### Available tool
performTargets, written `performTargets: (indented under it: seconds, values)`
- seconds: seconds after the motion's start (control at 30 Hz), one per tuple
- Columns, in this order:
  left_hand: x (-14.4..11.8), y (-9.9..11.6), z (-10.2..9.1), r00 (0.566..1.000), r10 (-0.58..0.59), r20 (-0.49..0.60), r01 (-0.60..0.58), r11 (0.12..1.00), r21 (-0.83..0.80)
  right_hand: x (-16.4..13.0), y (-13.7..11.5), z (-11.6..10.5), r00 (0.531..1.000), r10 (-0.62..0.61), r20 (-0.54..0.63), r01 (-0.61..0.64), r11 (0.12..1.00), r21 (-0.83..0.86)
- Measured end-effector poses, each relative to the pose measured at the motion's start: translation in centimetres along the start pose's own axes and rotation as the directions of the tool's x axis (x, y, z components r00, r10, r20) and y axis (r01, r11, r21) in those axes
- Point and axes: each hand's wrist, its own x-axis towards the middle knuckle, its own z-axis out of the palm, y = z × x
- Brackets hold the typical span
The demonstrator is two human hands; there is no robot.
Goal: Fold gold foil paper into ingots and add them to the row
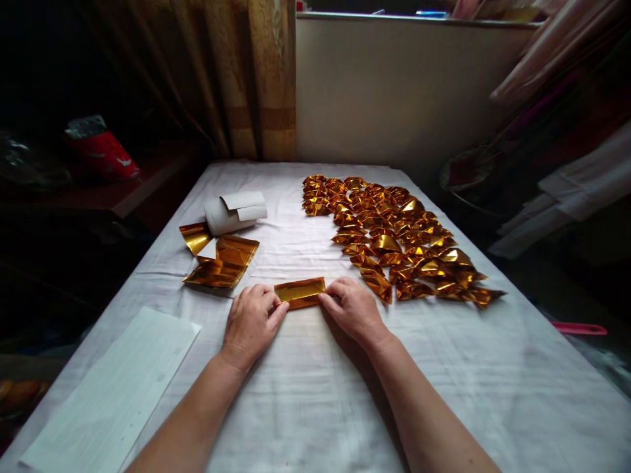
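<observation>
Gold foil, folded into a narrow strip [300, 292], lies flat on the white-clothed tabletop [315, 394] in the head view, straight ahead of the person and between both hands. Left hand [251, 323] rests palm down at the strip's left end, its fingers [276, 314] curled over and pressing that edge rather than closed around it. Right hand [353, 309] mirrors it at the right end, fingers [329, 301] bent down onto the foil's corner, pinning it to the cloth; neither hand lifts the strip. Just left of the strip and farther back sits a loose stack of gold foil sheets [219, 263], some curling up, and behind them a white paper roll [234, 212] lying on its side. To the right, a wide spread of folded gold pieces [394, 243] covers the cloth from the far edge down to near the right hand. A white printed sheet [116, 387] lies at the near left corner, well apart from the hands. Patterned curtains [256, 79] hang behind the tabletop beside a pale wall [394, 92].
</observation>
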Motion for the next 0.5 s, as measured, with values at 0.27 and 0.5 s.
performTargets:
  seconds: [0.27,0.5]
  values:
    - [0.3,0.4,0.3,1.0,-0.028,0.007,0.027,0.996,0.08,-0.1,-0.6,0.6,0.997,0.031,-0.065,-0.039,0.992,-0.122]
    - [0.3,0.5,0.2,0.997,-0.064,0.033,0.062,0.995,0.072,-0.1,-1.1,0.5,0.996,0.083,-0.037,-0.089,0.977,-0.193]
